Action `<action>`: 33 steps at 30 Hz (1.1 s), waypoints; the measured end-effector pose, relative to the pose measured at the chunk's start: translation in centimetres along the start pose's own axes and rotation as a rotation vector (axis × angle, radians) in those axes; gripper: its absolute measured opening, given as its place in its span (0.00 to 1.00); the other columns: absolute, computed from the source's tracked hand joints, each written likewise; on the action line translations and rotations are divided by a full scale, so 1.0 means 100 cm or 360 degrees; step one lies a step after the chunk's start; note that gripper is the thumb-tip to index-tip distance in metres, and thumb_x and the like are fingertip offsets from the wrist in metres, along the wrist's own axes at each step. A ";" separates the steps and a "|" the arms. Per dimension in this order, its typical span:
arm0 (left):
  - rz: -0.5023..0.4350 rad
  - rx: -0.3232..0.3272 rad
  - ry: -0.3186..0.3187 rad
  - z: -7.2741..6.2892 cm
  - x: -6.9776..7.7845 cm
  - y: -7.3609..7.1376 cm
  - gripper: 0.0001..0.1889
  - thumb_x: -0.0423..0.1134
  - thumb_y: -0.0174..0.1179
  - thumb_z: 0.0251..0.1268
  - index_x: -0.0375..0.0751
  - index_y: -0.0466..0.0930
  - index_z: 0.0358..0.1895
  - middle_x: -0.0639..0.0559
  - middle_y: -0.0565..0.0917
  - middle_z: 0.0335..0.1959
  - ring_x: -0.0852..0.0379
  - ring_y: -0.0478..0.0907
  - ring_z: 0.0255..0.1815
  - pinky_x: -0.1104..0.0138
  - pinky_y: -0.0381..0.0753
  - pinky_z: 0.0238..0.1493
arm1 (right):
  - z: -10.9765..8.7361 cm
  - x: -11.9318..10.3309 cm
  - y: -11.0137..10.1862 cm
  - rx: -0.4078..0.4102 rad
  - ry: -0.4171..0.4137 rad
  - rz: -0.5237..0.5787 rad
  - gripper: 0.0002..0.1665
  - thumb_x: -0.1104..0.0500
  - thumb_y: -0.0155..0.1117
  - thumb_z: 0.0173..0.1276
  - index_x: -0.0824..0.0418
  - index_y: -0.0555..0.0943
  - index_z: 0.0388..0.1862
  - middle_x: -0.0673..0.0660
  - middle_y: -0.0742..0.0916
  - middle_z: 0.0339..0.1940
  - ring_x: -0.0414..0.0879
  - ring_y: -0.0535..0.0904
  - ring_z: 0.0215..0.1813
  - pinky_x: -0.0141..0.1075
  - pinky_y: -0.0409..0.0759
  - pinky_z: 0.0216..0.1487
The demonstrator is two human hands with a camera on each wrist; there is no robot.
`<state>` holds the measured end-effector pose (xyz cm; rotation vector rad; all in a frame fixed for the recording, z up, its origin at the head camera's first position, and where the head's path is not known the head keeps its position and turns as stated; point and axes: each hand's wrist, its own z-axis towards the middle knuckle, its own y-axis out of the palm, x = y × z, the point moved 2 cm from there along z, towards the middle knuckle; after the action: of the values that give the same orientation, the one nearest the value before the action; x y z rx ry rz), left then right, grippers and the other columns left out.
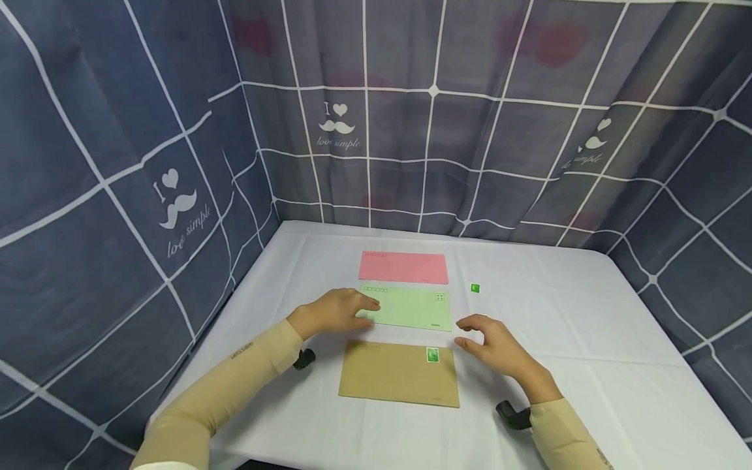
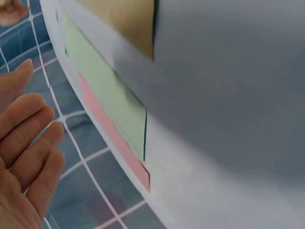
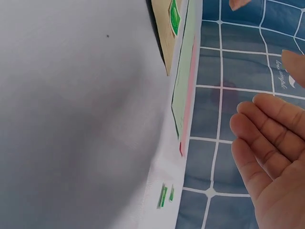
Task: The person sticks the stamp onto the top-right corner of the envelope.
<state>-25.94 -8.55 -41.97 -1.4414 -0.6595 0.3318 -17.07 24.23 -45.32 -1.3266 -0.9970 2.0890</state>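
A dark blue curtain [image 1: 399, 130] with a white grid encloses the work area, probably to screen off the surroundings, and below it lies the white tabletop [image 1: 599, 307], a plain ground that sets off the colours. Two tan sleeves [image 1: 235, 378] reach in from the near side, one from each flank. Between them lies the brown envelope [image 1: 393, 375], then the green envelope [image 1: 414, 308] beyond it and the pink envelope [image 1: 403, 267] farthest off; all three lie flat and lengthwise in rows, apparently so that each face can be seen and reached. The left hand [image 1: 337, 310] hovers about the green envelope's left end, the right hand [image 1: 493, 346] just off its right end, as if to frame it. Both hold nothing: the fingers are loosely bent, close together, thumbs apart. A green stamp [image 1: 433, 354] sits at the brown envelope's upper right corner, the usual postage spot. A loose stamp [image 1: 475, 288] lies right of the envelopes, beyond the right hand; the right wrist view shows two green pieces [image 3: 163, 195] there, one perhaps hidden by that hand in the head view.
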 end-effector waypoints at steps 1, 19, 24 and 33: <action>-0.0007 0.0013 -0.0011 0.001 -0.002 -0.001 0.21 0.45 0.64 0.68 0.41 0.82 0.62 0.50 0.84 0.61 0.52 0.80 0.64 0.57 0.80 0.64 | 0.000 0.000 0.000 -0.0002 0.0003 -0.0001 0.19 0.57 0.71 0.66 0.68 0.84 0.50 0.59 0.88 0.50 0.54 0.85 0.52 0.54 0.81 0.55; -0.0140 0.0009 -0.0097 0.018 -0.025 0.001 0.22 0.43 0.64 0.69 0.37 0.81 0.62 0.47 0.83 0.62 0.49 0.79 0.66 0.55 0.77 0.67 | 0.000 0.002 -0.001 0.0016 0.0112 0.0044 0.21 0.58 0.72 0.65 0.69 0.82 0.53 0.63 0.88 0.49 0.57 0.84 0.53 0.59 0.80 0.56; -0.0161 -0.0002 -0.0149 0.020 -0.029 0.003 0.22 0.43 0.64 0.69 0.37 0.80 0.63 0.47 0.83 0.62 0.49 0.78 0.66 0.54 0.77 0.67 | -0.001 0.004 -0.005 0.0031 0.0147 0.0051 0.21 0.57 0.71 0.65 0.68 0.82 0.53 0.63 0.88 0.49 0.57 0.84 0.53 0.59 0.79 0.56; -0.0182 -0.0033 -0.0197 0.025 -0.035 0.006 0.24 0.44 0.66 0.67 0.38 0.80 0.63 0.47 0.82 0.63 0.49 0.77 0.67 0.55 0.76 0.68 | -0.003 0.005 -0.011 0.0073 0.0165 0.0069 0.19 0.58 0.71 0.65 0.66 0.83 0.52 0.62 0.89 0.47 0.56 0.84 0.52 0.60 0.79 0.55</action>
<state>-30.10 -8.54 -43.30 -1.4042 -0.8441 0.3274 -17.01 25.36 -44.83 -1.4295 -0.8796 2.0394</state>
